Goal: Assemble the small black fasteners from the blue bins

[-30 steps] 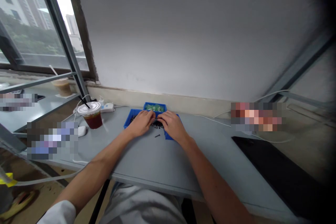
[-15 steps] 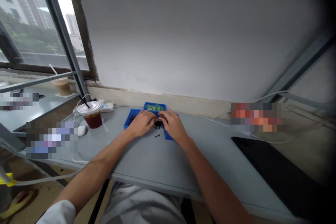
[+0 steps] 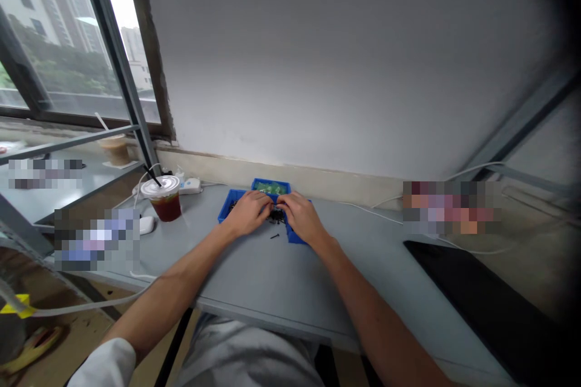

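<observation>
My left hand (image 3: 245,213) and my right hand (image 3: 302,217) rest side by side, fingers curled down over a heap of small black screws (image 3: 276,215). The screws lie in blue plastic parts trays, whose edges show at the left (image 3: 226,210) and right (image 3: 296,237) of my hands. Behind my fingers stands a blue bin (image 3: 271,182) holding a green circuit board (image 3: 270,188). One loose black screw (image 3: 275,236) lies on the grey desk (image 3: 254,278) just below my hands. My hands hide most of the trays, and I cannot tell whether my fingers hold anything.
A plastic cup of dark drink with a black straw (image 3: 164,199) and a white mouse (image 3: 146,225) stand left of my hands. A white power adapter (image 3: 189,186) and cables run along the wall. A black mat (image 3: 476,296) lies at the right. Blurred patches cover parts of the desk.
The whole scene sits slightly further right and higher in the view. My hands stay close together over the screws, with only small finger movement.
</observation>
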A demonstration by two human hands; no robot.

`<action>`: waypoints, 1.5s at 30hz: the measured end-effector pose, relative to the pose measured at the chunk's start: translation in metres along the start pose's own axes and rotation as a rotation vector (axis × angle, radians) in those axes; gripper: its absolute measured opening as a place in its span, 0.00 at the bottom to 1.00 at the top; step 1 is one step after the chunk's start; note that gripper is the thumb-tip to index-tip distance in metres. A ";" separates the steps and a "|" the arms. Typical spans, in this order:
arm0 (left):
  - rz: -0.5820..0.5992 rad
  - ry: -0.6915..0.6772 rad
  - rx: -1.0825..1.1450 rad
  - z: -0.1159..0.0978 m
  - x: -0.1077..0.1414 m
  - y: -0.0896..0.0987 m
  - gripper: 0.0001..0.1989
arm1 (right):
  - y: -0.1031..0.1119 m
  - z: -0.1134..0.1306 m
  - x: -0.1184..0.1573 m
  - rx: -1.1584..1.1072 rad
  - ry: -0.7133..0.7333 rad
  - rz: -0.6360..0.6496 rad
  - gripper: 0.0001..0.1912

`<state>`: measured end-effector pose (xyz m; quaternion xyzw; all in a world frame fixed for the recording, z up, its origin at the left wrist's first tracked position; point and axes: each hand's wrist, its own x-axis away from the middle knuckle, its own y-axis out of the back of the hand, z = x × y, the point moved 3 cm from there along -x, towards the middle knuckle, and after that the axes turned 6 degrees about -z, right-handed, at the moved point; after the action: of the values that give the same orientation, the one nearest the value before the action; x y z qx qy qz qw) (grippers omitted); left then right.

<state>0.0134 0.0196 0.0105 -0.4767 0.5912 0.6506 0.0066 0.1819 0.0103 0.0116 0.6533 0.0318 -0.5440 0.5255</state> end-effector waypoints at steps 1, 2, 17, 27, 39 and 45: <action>0.021 -0.015 -0.023 0.000 -0.001 0.001 0.14 | -0.001 0.000 0.001 0.006 0.012 -0.003 0.08; 0.043 -0.034 -0.045 0.000 -0.002 0.002 0.14 | -0.002 -0.001 0.002 0.011 0.025 -0.002 0.08; 0.066 -0.128 -0.069 0.012 -0.007 0.002 0.15 | -0.008 -0.004 -0.002 0.121 0.052 -0.015 0.10; 0.011 -0.043 0.047 0.003 0.006 0.017 0.14 | 0.007 0.020 0.004 0.077 0.037 -0.123 0.10; 0.028 -0.044 0.063 -0.001 0.006 0.014 0.15 | 0.004 0.020 0.003 0.087 0.006 -0.104 0.13; 0.034 -0.051 0.035 0.002 0.007 0.009 0.15 | 0.003 0.019 0.004 0.083 -0.016 -0.046 0.10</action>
<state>0.0036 0.0148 0.0129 -0.4496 0.6103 0.6519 0.0190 0.1722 -0.0065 0.0132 0.6694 0.0201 -0.5620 0.4854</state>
